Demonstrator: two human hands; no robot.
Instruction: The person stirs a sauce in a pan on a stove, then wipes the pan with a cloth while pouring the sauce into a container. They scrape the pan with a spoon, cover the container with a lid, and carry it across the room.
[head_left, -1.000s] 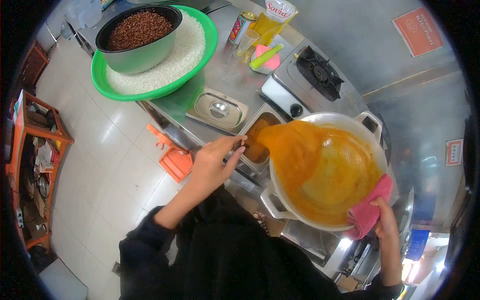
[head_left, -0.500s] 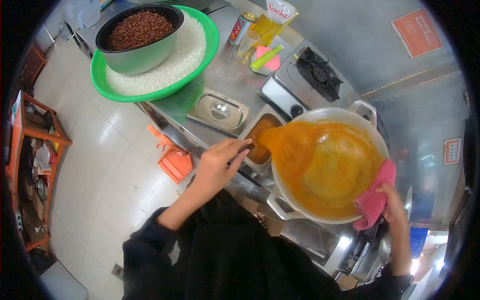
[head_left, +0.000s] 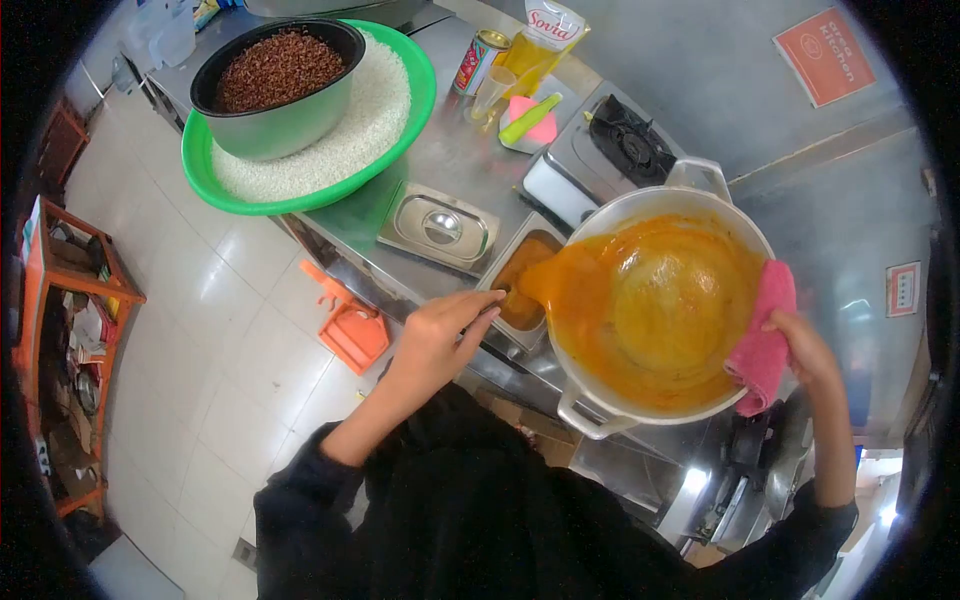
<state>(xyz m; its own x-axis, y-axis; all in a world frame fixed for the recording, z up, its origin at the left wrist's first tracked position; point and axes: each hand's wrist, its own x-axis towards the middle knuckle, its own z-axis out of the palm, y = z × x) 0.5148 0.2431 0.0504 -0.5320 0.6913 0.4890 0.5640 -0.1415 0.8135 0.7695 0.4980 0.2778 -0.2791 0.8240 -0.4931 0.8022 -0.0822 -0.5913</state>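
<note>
My right hand (head_left: 800,345) grips a folded pink cloth (head_left: 765,340) against the right rim of a large silver pot (head_left: 655,408). Tilted to the left, the pot holds orange-yellow sauce (head_left: 675,310), which spills over its left lip. Below that lip sits a rectangular metal container (head_left: 497,345) with brownish-orange sauce in it. Over the container's near side, my left hand (head_left: 440,335) pinches the end of a thin dark handle; its far end is hidden, and I cannot tell what utensil it is.
A metal lid (head_left: 440,227) lies left of the container. Further back, a green basin (head_left: 300,203) of white rice carries a pot of dark red grains (head_left: 280,72). A portable gas stove (head_left: 600,150), oil pouch (head_left: 545,50) and can (head_left: 480,62) stand beyond. An orange dustpan (head_left: 352,335) is on the floor.
My right hand and the cloth have lifted the pot's right side, so it tips further left. More sauce has gathered toward the left lip. My left hand stays nearly in place.
</note>
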